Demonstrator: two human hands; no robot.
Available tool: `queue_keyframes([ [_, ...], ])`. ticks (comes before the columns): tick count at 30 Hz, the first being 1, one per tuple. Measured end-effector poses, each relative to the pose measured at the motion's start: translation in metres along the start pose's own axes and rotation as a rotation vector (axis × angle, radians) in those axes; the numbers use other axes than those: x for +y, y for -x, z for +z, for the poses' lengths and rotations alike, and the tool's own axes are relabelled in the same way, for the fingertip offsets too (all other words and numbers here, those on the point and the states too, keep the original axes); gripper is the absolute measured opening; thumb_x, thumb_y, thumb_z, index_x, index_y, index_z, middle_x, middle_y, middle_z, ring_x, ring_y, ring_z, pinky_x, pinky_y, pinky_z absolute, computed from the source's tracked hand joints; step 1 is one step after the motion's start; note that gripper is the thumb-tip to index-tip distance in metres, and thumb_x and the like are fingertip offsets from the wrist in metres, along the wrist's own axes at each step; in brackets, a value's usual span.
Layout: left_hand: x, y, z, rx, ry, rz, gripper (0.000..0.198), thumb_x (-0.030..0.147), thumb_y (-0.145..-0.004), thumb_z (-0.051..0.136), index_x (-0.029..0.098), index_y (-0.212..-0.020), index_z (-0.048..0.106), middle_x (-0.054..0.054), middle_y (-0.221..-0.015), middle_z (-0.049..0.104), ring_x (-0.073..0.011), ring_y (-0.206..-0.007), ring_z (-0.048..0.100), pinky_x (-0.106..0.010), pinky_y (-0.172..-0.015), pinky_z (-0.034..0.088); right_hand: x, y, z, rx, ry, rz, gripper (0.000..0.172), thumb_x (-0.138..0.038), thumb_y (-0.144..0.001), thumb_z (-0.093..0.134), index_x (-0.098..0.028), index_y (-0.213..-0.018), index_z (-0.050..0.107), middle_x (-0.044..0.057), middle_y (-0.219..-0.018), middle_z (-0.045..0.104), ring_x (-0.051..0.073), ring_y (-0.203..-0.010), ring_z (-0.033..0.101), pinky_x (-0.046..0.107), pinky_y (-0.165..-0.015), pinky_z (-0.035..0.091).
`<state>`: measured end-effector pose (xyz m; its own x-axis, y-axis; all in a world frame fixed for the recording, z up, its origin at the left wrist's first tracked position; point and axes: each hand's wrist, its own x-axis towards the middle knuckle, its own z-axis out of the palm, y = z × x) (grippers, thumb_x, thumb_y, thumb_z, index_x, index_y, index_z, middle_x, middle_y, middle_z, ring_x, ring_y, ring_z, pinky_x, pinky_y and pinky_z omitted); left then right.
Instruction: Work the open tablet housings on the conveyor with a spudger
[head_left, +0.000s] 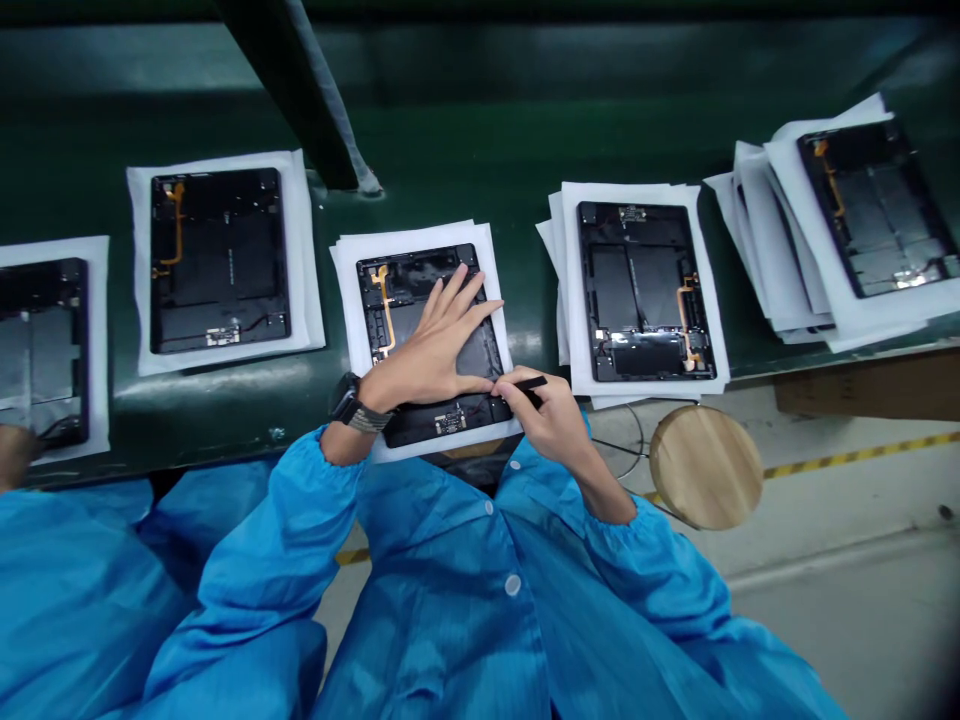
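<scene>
An opened black tablet chassis [409, 290] with an orange flex cable lies on a white sheet [420, 240] in front of me. My left hand [439, 340] rests flat on it, fingers spread, with a dark watch on the wrist. My right hand [547, 415] is closed in a pinch on a thin black tool [529, 383]. The tool's tip meets the chassis' lower right corner, close to my left thumb.
More opened tablets on white sheets lie along the green conveyor belt [465, 140]: one at the left [217, 260], one at the far left edge [41, 350], one at the right [645, 290], a stack at the far right [870, 210]. A round wooden stool [705, 465] stands at my right. Another person's blue sleeve [67, 590] is at the left.
</scene>
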<state>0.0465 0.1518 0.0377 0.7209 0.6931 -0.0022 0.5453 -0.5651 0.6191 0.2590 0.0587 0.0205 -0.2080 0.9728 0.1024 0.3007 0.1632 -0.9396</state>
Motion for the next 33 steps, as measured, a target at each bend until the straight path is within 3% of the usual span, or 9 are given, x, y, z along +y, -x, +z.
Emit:
queue_keyframes([
  [8,-0.001,0.011,0.002,-0.089,0.054,0.019,0.110,0.050,-0.082,0.088,0.025,-0.169,0.025,-0.018,-0.182,0.000,-0.0390,-0.167,-0.014,-0.072,-0.132,-0.004,0.000,-0.009,-0.006,-0.087,0.047,0.081,0.024,-0.030,-0.103,0.060,-0.018,-0.088,0.074,0.004,-0.082,0.075,0.018,-0.072,0.064,0.029,-0.063,0.044],
  [15,-0.005,0.008,0.005,-0.109,0.035,0.014,0.112,0.049,-0.082,0.087,0.027,-0.170,0.021,-0.017,-0.182,-0.002,-0.0386,-0.167,-0.013,-0.072,-0.133,-0.002,0.002,-0.012,-0.011,-0.127,0.025,0.142,0.026,-0.033,-0.104,0.059,-0.018,-0.087,0.072,-0.001,-0.065,0.061,0.014,-0.057,0.052,0.028,-0.053,0.034],
  [23,-0.002,0.007,0.005,-0.111,0.035,-0.012,0.111,0.045,-0.081,0.087,0.026,-0.169,0.022,-0.018,-0.182,-0.002,-0.0379,-0.167,-0.013,-0.072,-0.132,-0.003,-0.003,-0.014,-0.012,-0.129,-0.124,0.136,0.030,-0.038,-0.104,0.063,-0.017,-0.087,0.075,0.000,-0.068,0.065,0.014,-0.061,0.057,0.027,-0.058,0.040],
  [33,-0.007,0.008,-0.004,-0.173,0.095,0.024,0.107,0.054,-0.083,0.084,0.029,-0.169,0.025,-0.016,-0.182,-0.004,-0.0363,-0.167,-0.015,-0.071,-0.132,-0.007,0.002,-0.017,-0.008,-0.197,-0.078,0.063,0.026,-0.035,-0.104,0.065,-0.018,-0.088,0.078,0.003,-0.086,0.073,0.016,-0.075,0.063,0.029,-0.070,0.046],
])
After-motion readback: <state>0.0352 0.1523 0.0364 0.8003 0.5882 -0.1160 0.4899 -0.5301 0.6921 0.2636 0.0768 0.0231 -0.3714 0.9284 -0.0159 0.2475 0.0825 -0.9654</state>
